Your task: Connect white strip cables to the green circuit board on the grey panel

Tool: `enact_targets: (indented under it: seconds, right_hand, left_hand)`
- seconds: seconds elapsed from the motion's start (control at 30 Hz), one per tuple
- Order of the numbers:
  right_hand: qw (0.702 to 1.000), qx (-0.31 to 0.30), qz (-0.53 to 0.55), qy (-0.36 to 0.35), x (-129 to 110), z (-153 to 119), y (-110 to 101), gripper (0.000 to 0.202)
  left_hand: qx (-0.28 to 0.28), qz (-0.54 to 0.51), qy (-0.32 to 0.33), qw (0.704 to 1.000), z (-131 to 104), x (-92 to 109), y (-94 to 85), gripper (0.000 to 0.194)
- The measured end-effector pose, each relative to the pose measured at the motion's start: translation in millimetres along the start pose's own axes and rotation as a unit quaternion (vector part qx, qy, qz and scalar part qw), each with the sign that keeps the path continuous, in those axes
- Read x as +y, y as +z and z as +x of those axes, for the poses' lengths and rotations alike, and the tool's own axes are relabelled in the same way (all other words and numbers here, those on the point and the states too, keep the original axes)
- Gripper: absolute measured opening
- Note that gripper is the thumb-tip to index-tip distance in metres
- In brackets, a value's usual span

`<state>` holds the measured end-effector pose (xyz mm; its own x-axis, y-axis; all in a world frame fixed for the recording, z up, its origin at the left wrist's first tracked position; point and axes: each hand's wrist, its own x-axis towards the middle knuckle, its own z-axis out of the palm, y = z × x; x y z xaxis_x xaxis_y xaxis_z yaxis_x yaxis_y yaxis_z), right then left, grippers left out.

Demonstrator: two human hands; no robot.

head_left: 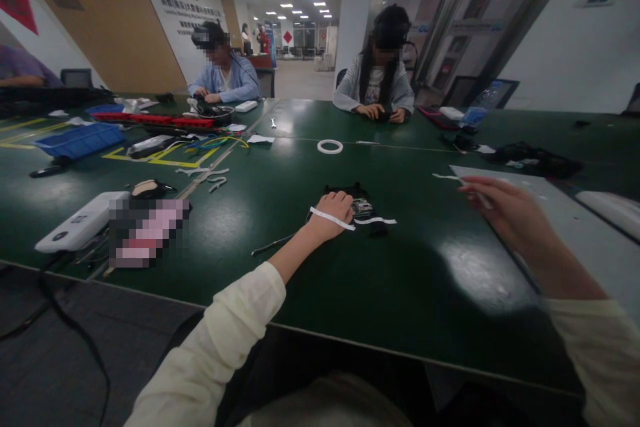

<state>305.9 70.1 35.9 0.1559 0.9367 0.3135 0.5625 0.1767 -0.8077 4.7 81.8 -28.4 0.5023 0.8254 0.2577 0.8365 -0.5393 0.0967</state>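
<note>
At the near side of the bench (350, 300), a white power pack (83, 221) lies off to my left, well away from my working space. My left hand (334, 208) reaches forward, fingers bent down over a small circuit board (362, 207) with dark parts around it, probably to steady it; the fingertips are hidden, so I can't tell whether I'm pinching anything there. One white strip (333, 218) runs across the back of that hand, perhaps parked there for easy reach, and a second strip (376, 221) lies just in front of the board. A thin cable (273, 245) trails to the left. My right hand (500, 203), raised well apart over the edge of a pale grey sheet (575, 230), has its grip closed on a slim pale strip (447, 177), its tip sticking out past my fingers, I'd say so the end is free and visible. Beyond the board, a white ring (330, 147) lies flat, out of the way of both hands. Farther left are metal spanners (203, 175) and a blue bin (80, 140); across the bench, two people (227, 77) bend over small objects.
</note>
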Motion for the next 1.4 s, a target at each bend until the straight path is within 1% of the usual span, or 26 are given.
enact_targets:
  seconds: [0.03,0.07,0.1,0.17,0.2,0.27,0.37,0.47,0.53,0.6,0.67,0.73,0.8,0.83,0.87,0.93,0.97,1.0,1.03,1.07,1.1,1.13,1.17,1.2,1.27,1.4]
  right_hand:
    - [0.993,-0.059,0.099,0.017,-13,-8,21,0.030]
    - [0.976,-0.137,0.169,0.021,-27,-18,43,0.030]
    - [0.957,-0.202,0.208,0.010,-42,-28,64,0.029]
    - [0.919,-0.308,0.246,-0.017,-67,-48,103,0.026]
    - [0.906,-0.334,0.257,-0.030,-76,-57,119,0.024]
    - [0.899,-0.358,0.249,-0.039,-84,-69,143,0.024]
    - [0.908,-0.368,0.198,-0.028,-80,-79,163,0.025]
    - [0.907,-0.384,0.173,0.008,-73,-83,167,0.029]
    - [0.894,-0.415,0.164,0.035,-73,-85,163,0.036]
    - [0.871,-0.464,0.151,0.059,-76,-86,156,0.044]
    - [0.838,-0.521,0.140,0.082,-80,-85,144,0.053]
    - [0.808,-0.565,0.130,0.101,-83,-79,127,0.063]
    - [0.801,-0.577,0.111,0.115,-82,-68,104,0.071]
    - [0.810,-0.566,0.097,0.119,-77,-59,91,0.072]
    - [0.827,-0.543,0.080,0.122,-70,-48,77,0.070]
    - [0.880,-0.457,0.033,0.128,-45,-23,52,0.062]
    - [0.910,-0.394,0.004,0.125,-28,-10,41,0.057]
    - [0.943,-0.311,-0.038,0.114,-8,1,32,0.051]
    - [0.969,-0.199,-0.116,0.093,13,10,25,0.047]
    - [0.967,-0.119,-0.216,0.069,34,17,20,0.047]
    - [0.948,-0.056,-0.307,0.056,55,21,17,0.050]
    - [0.925,-0.013,-0.374,0.058,73,22,16,0.054]
    - [0.906,0.011,-0.419,0.065,88,21,16,0.057]
    - [0.893,0.024,-0.444,0.072,100,19,18,0.059]
    - [0.886,0.026,-0.456,0.076,114,14,21,0.060]
    - [0.895,0.026,-0.443,0.051,119,14,24,0.062]
  left_hand:
    - [0.004,-0.001,0.001,1.000,0,0,0.0,0.018]
    - [0.008,0.000,0.004,1.000,0,-1,0.2,0.019]
    - [0.010,0.000,0.009,1.000,0,-1,0.8,0.019]
    - [0.008,-0.001,0.019,1.000,2,-3,3.0,0.019]
    - [0.001,0.001,0.022,1.000,3,-4,4.8,0.019]
    - [-0.019,0.011,0.010,1.000,8,-6,9.4,0.017]
    - [-0.037,0.032,-0.022,0.999,15,-9,17.2,0.018]
    - [-0.021,0.034,-0.022,0.999,17,-10,22.4,0.018]
    - [-0.009,0.028,-0.015,0.999,16,-11,22.8,0.016]
    - [0.002,0.020,-0.009,1.000,14,-11,21.2,0.015]
    - [0.011,0.010,-0.002,1.000,12,-11,18.3,0.015]
    - [0.013,-0.001,0.002,1.000,10,-11,15.0,0.016]
    - [0.011,-0.010,0.004,1.000,8,-11,12.3,0.019]
    - [0.009,-0.012,0.006,1.000,7,-11,11.3,0.021]
    - [0.007,-0.011,0.009,1.000,6,-11,10.6,0.023]
    - [0.004,-0.007,0.015,1.000,5,-12,9.8,0.030]
    - [0.002,-0.005,0.016,1.000,5,-12,9.5,0.034]
    - [-0.002,-0.003,0.015,1.000,4,-13,9.3,0.038]
    - [-0.007,-0.002,0.015,1.000,4,-13,8.9,0.042]
    - [-0.012,-0.003,0.015,1.000,4,-14,8.5,0.044]
    - [-0.018,-0.003,0.016,1.000,3,-15,7.8,0.045]
    - [-0.023,-0.004,0.018,1.000,3,-16,7.1,0.046]
    - [-0.027,-0.004,0.019,0.999,3,-17,6.3,0.046]
    - [-0.029,-0.003,0.020,0.999,2,-18,5.5,0.047]
    - [-0.029,0.005,0.022,0.999,2,-20,4.3,0.047]
    - [-0.024,0.020,0.037,0.999,2,-26,3.9,0.049]
